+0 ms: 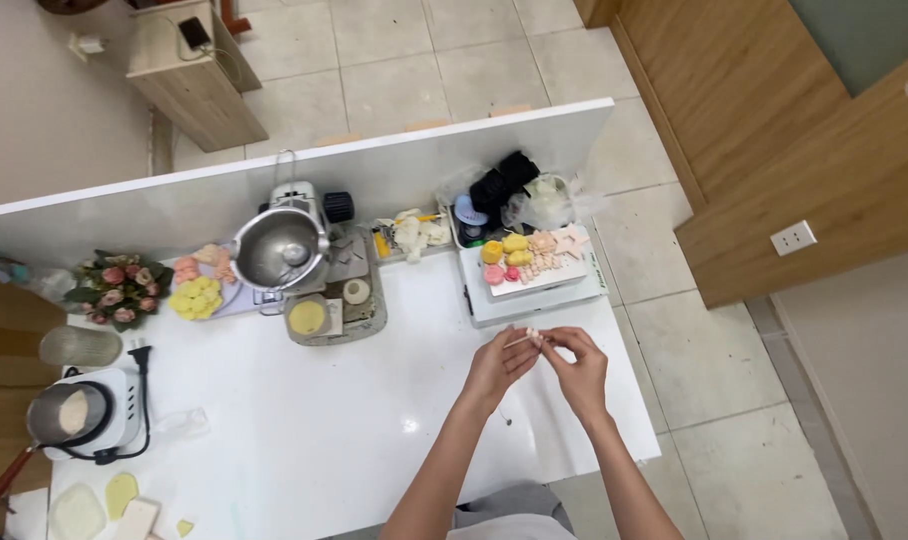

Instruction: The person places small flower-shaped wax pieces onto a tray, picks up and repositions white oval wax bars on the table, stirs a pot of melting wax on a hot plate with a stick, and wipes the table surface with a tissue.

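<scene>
Both of my hands meet above the right part of the white table [304, 440]. My left hand [499, 368] pinches a thin pale stick [520, 341] at its end. My right hand [579, 368] closes its fingertips on the other end of that stick, where a small pale piece sits. Just beyond the hands lies a white board [564, 275] carrying small yellow, pink and peach moulded shapes [519, 258].
A metal pot [277, 250] stands on a stand mid-table beside a grey tray [374, 320] with a yellow disc. Yellow and peach shapes [196, 297], a flower bouquet [119, 288] and a small electric burner with a pot [79, 415] occupy the left. A white partition [394, 170] borders the back.
</scene>
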